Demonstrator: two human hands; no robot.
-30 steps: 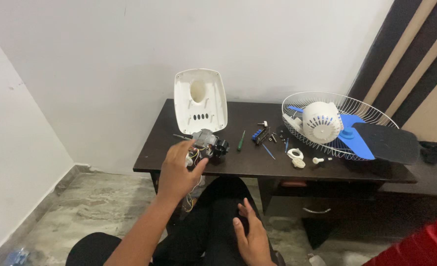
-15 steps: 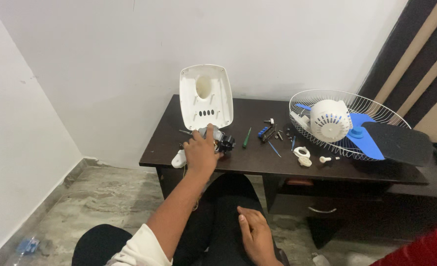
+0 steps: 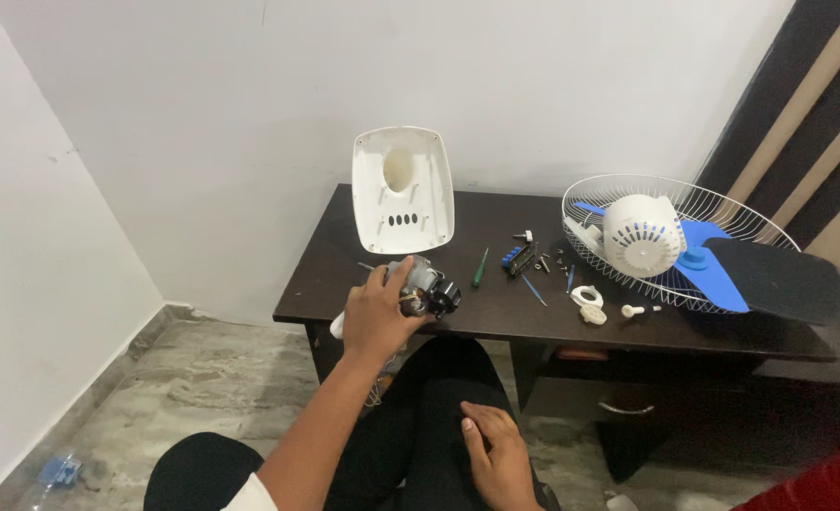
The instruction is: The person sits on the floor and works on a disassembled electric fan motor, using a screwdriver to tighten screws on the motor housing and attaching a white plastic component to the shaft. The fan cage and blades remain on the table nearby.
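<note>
While gripping: left hand (image 3: 375, 317), fan motor (image 3: 427, 288)

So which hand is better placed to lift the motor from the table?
The left hand. It already rests on the motor at the table's front edge, while the right hand lies on the lap, away from it.

Glossy white plastic fan housing (image 3: 402, 191), matt dark wooden desk (image 3: 496, 312)
</note>
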